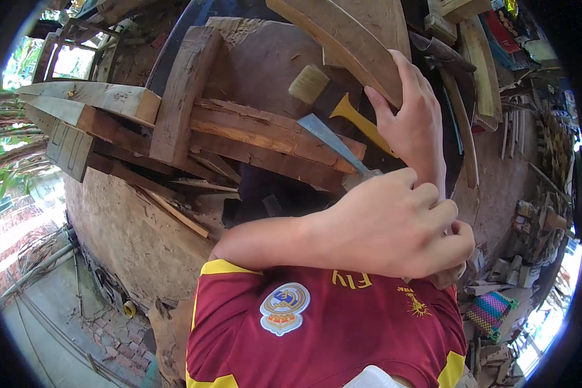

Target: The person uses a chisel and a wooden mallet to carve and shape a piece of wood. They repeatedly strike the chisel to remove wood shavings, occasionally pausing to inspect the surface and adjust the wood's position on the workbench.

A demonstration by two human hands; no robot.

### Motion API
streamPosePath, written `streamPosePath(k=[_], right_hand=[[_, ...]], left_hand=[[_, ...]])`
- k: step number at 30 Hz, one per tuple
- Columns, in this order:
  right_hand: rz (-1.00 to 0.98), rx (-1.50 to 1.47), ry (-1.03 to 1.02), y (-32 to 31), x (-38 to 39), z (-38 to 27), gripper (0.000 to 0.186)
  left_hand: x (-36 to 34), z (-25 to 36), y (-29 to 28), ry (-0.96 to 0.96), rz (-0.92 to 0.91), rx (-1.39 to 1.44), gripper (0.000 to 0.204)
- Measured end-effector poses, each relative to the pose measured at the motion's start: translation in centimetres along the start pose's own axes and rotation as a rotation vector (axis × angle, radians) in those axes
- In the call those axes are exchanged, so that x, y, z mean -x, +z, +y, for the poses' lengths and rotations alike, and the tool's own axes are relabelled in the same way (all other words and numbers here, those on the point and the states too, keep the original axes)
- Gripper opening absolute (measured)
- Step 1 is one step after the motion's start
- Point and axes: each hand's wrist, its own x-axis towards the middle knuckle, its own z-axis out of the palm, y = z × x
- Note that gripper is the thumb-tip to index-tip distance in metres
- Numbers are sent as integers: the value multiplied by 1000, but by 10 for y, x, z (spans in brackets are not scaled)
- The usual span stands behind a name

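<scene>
My right hand (410,116) has its fingers wrapped round the lower end of a curved brown wooden board (343,42) in the upper middle. My left hand (401,229) is closed on a chisel (328,141), its metal blade angled up and leftward over a rough reddish timber (258,129); the handle is mostly hidden in the fist. A yellow-handled paintbrush (362,123) with pale bristles lies left of my right hand. An upright wooden block (178,103) crosses the timber's left end.
Several long planks (90,92) stick out leftward over a worn wooden surface (116,233). More boards and offcuts (485,77) lie at the upper right. A woven multicoloured bag (488,313) sits among scraps at the lower right. Broken bricks (119,349) lie on the ground at lower left.
</scene>
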Motion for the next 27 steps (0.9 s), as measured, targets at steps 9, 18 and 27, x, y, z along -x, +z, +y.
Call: streamPosePath(k=[9,18,27], right_hand=[[33,7,-8,1,1,1,57],[43,17,-28,5,3,2,57],[42,47,-4,4,1,0,56]], left_hand=[[1,-5,7,-216,102,135,44],[7,-4,6,-145,-11,44,31],[1,-8,7,-209,178,142,34]])
